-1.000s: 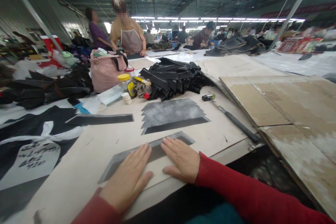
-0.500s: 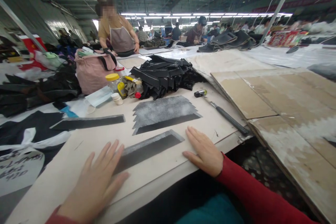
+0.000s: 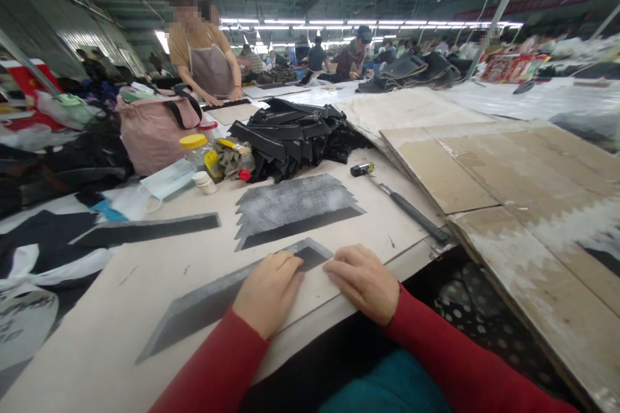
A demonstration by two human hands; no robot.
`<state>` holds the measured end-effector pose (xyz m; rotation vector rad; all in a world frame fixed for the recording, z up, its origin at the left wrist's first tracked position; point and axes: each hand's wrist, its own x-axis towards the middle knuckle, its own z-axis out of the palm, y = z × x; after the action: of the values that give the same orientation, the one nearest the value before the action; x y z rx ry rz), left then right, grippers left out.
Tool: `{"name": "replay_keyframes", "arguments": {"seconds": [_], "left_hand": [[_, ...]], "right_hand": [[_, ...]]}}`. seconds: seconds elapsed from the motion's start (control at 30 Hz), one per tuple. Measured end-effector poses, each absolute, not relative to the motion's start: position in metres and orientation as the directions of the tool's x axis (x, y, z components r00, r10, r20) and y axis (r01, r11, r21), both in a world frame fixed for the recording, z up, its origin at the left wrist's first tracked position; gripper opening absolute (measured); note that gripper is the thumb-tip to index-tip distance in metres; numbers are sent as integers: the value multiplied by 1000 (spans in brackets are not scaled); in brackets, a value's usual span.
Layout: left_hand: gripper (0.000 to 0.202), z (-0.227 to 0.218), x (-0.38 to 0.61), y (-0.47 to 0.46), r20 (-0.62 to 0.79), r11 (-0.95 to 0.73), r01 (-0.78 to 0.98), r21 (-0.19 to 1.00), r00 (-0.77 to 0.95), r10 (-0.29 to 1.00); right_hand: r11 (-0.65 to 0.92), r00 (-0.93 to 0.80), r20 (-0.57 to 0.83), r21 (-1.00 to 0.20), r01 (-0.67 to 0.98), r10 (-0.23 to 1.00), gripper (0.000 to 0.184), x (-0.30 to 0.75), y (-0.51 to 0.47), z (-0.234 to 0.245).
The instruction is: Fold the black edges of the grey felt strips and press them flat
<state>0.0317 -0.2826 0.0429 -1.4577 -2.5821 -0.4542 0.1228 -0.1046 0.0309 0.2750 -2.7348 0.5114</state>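
Note:
A black fabric strip (image 3: 194, 306) with grey, glue-like borders lies slantwise on the pale work board (image 3: 101, 316). My left hand (image 3: 271, 287) rests over its right part, fingers bent and close together; their tips are hidden beneath the hand. At the strip's right corner my right hand (image 3: 365, 281) has its fingers curled in with the thumb, fingertips at the corner. Behind the hands lies a fanned stack of similar strips (image 3: 295, 206), their overlapping borders coated grey. One more strip (image 3: 150, 229) is at the left.
A hammer (image 3: 411, 210) lies right of the fanned stack. Behind are a heap of black pieces (image 3: 295, 132), a yellow-lidded jar (image 3: 194, 150), a small white bottle (image 3: 204, 183) and a pink bag (image 3: 155, 129). Cardboard (image 3: 513, 174) covers the right. A co-worker (image 3: 206, 64) stands across the table.
My left hand has moved right from the strip's left part to its right part, and its spread fingers have curled. My right hand has bent its outstretched fingers in at the strip's corner.

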Motion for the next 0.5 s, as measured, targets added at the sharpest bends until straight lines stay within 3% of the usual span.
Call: {"name": "replay_keyframes", "arguments": {"seconds": [0.5], "left_hand": [[17, 46, 37, -281, 212, 548, 819, 171, -574, 791]], "right_hand": [[949, -932, 344, -242, -204, -112, 25, 117, -113, 29]]}}
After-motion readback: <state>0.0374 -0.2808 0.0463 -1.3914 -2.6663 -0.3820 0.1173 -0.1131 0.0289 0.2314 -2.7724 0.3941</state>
